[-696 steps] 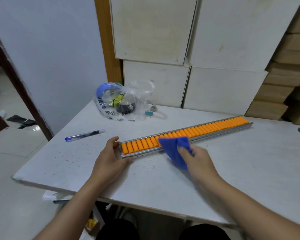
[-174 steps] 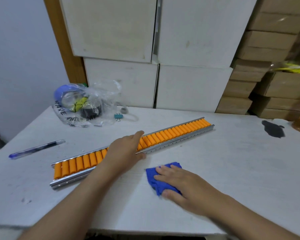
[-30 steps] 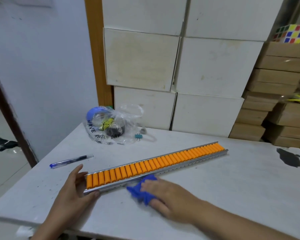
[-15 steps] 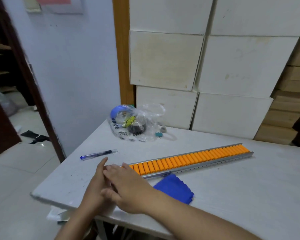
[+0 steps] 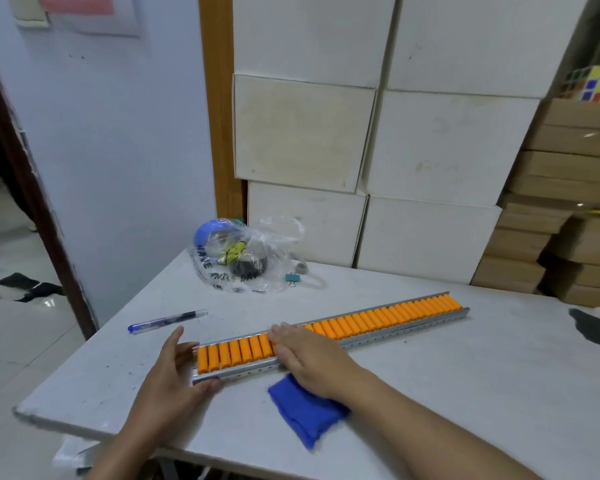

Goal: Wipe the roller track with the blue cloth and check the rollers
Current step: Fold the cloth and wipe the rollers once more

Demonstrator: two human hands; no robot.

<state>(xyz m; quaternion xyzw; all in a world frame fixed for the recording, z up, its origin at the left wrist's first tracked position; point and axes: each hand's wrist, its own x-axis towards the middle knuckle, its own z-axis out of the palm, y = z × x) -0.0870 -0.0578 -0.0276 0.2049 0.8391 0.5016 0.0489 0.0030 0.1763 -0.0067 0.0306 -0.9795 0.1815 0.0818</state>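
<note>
A long metal roller track (image 5: 388, 332) with many orange rollers lies slantwise on the grey table (image 5: 465, 403). My left hand (image 5: 172, 370) clasps its near left end, thumb on the front rail and fingers behind. My right hand (image 5: 307, 355) lies flat, palm down, on the rollers a little right of that end, holding nothing. The blue cloth (image 5: 303, 408) lies folded on the table just in front of the track, partly under my right wrist.
A blue pen (image 5: 167, 320) lies left of the track. A clear plastic bag (image 5: 243, 259) with small items and a binder clip (image 5: 292, 278) sit behind it. White and brown boxes (image 5: 430, 188) stack along the back. A dark patch (image 5: 593, 327) marks the table's right side.
My right hand let go of the cloth, which now lies on the table, and has slid rightward along the rollers from the left end. My left hand stays at the track's end.
</note>
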